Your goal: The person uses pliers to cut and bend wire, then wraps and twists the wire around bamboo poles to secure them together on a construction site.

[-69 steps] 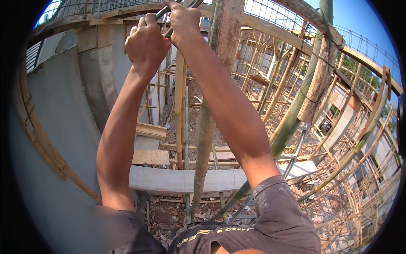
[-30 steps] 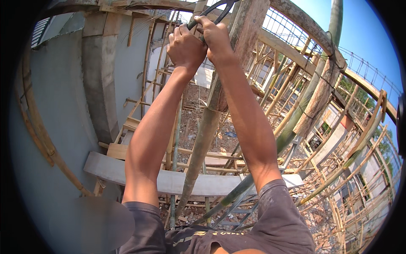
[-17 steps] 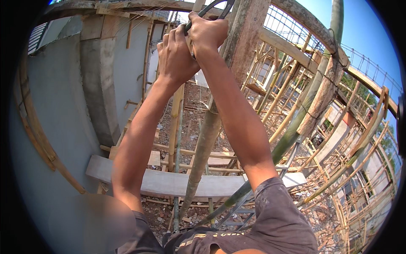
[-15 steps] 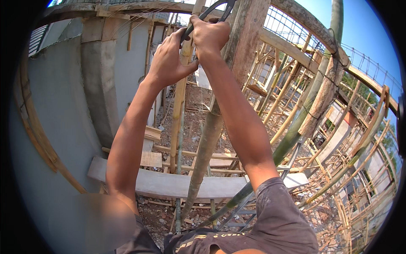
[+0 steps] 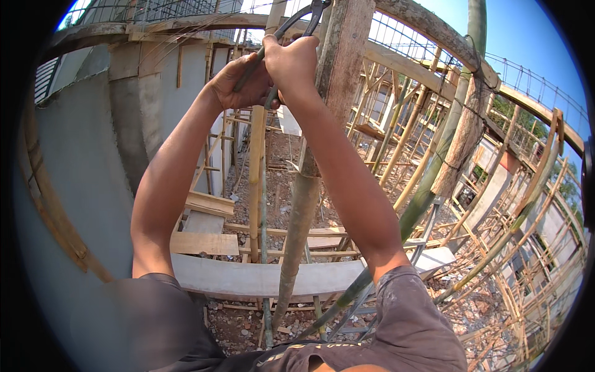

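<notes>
A pair of dark metal pincers (image 5: 317, 8) with long handles is held up at the top of the view, its jaws close beside a rough timber post (image 5: 348, 56). My right hand (image 5: 292, 65) is closed around the handles just below the jaws. Lower and to the left, my left hand (image 5: 243, 84) curls around the end of one handle, its palm partly turned up. The second handle's end comes out beneath my right hand. Whatever lies between the jaws, if anything, is too small to make out.
A pale plank (image 5: 266, 278) crosses below me over rubble ground. Bamboo poles (image 5: 416, 214) lean at the right beside a metal ladder (image 5: 427, 230). A grey wall (image 5: 74, 155) rises at the left. Timber beams (image 5: 427, 77) and rebar cages (image 5: 533, 90) run overhead.
My left hand has turned and now curls around the handle end, its elbow farther out to the left. The pincers and my right hand sit slightly farther left in the view.
</notes>
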Tool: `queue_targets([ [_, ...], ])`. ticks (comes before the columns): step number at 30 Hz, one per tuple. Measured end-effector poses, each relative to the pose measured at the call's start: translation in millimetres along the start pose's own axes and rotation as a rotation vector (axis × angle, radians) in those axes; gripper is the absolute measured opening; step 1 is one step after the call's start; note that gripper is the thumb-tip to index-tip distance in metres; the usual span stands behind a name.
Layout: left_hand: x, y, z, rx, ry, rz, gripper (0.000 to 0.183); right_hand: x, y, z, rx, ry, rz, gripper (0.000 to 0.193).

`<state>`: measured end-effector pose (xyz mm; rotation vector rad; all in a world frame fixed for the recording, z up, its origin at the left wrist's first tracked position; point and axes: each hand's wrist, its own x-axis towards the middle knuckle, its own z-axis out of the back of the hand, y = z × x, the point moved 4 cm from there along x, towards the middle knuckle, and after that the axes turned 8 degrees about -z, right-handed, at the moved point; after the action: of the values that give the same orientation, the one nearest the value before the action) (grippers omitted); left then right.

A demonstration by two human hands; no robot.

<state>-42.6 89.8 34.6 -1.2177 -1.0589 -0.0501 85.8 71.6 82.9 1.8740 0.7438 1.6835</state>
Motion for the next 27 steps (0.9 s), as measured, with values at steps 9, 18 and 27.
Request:
queue_targets([
  [9,-3.6,-36.6,-60.9,0.507,-0.254,0.254,0.044,-22.7,-8.3,125.7,-0.019,0.249,0.429,0.052],
  [18,3.9,-47.2,-100.5,1.266,-0.663,0.314,0.026,-20.0,-72.6,112.5,0.022,0.076,0.376,0.086],
  [27,10.4,-58.1,-96.3,2.255,-0.791,0.343,0.019,-16.4,-74.7,105.6,-0.15,0.13,0.229,0.095],
])
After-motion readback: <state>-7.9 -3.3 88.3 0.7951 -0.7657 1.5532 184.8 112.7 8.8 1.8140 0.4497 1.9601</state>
